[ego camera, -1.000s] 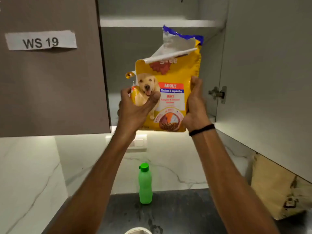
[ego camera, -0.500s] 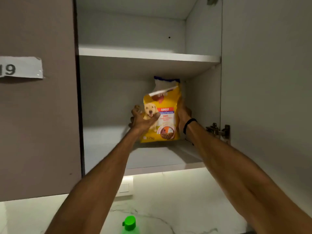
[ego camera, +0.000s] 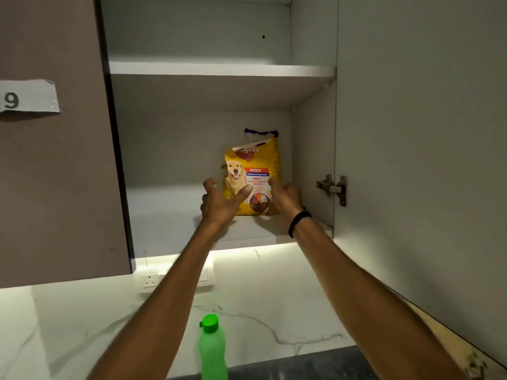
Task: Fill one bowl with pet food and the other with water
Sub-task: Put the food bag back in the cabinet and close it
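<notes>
A yellow pet food bag [ego camera: 258,165] with a dog picture and a torn-open top stands upright on the lower cabinet shelf [ego camera: 175,229], near the right inner wall. My left hand [ego camera: 219,204] hovers just in front of the bag's left side, fingers spread and holding nothing. On the bag's right, my right hand [ego camera: 285,197] is also open, fingers loosely curled, a black band on its wrist. A green water bottle [ego camera: 211,349] with a green cap stands on the counter below. No bowl is in view.
The cabinet's right door [ego camera: 422,160] hangs open with its hinge [ego camera: 333,189] exposed. A closed brown door [ego camera: 55,174] with a paper label is on the left. An upper shelf [ego camera: 219,69] spans the cabinet. A wall socket [ego camera: 149,279] sits on the marble backsplash.
Both hands carried the bag up into the cabinet, set it on the lower shelf and let go. They have now drawn back slightly with fingers apart.
</notes>
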